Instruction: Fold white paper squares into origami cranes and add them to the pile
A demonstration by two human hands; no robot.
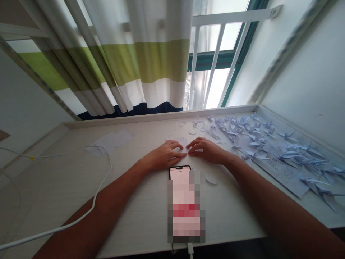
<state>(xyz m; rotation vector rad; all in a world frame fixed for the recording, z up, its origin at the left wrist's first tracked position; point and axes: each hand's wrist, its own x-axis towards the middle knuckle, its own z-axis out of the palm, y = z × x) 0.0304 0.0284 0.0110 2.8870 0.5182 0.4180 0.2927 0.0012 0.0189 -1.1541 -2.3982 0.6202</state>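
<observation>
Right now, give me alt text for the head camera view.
The left hand and right hand meet at a small piece of pale paper on a pale desk, behind a smartphone. Pale blue folded paper cranes cover the desk's right side.

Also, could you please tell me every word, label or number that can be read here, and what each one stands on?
The phone: one short word at the top of the screen, too small to read surely; the rest is pixelated.
The printed sheet under the paper cranes: lines of print, too small to read.
</observation>
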